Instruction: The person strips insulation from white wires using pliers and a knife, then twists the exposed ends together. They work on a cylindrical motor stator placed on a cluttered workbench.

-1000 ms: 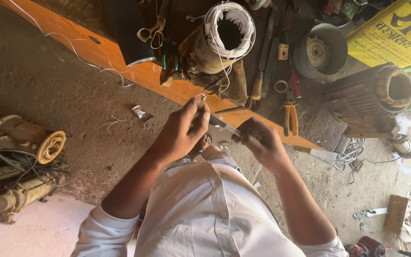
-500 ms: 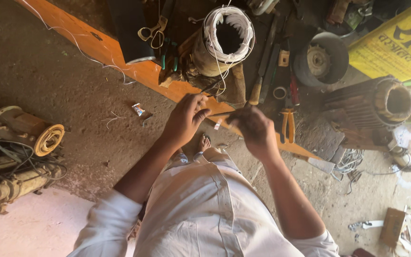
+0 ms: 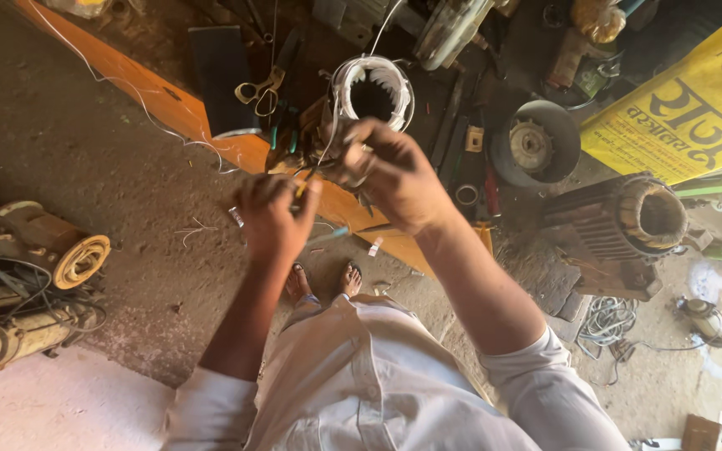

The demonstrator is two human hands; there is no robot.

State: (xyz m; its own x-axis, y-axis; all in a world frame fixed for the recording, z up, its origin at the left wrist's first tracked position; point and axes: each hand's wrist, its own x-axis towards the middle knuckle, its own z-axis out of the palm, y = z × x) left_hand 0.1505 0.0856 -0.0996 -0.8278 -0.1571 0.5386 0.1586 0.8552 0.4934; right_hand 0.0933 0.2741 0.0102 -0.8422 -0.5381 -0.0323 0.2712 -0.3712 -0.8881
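Left hand [image 3: 273, 213] pinches thin wire [image 3: 315, 163]; right hand [image 3: 394, 179] closed on same strand near stator [image 3: 372, 92]. Wire probably light, springy, kink-prone; best held close to ends.

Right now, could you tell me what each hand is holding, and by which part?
The left hand pinches a thin wire near its end. The right hand grips something small at its fingertips; what it is cannot be told.
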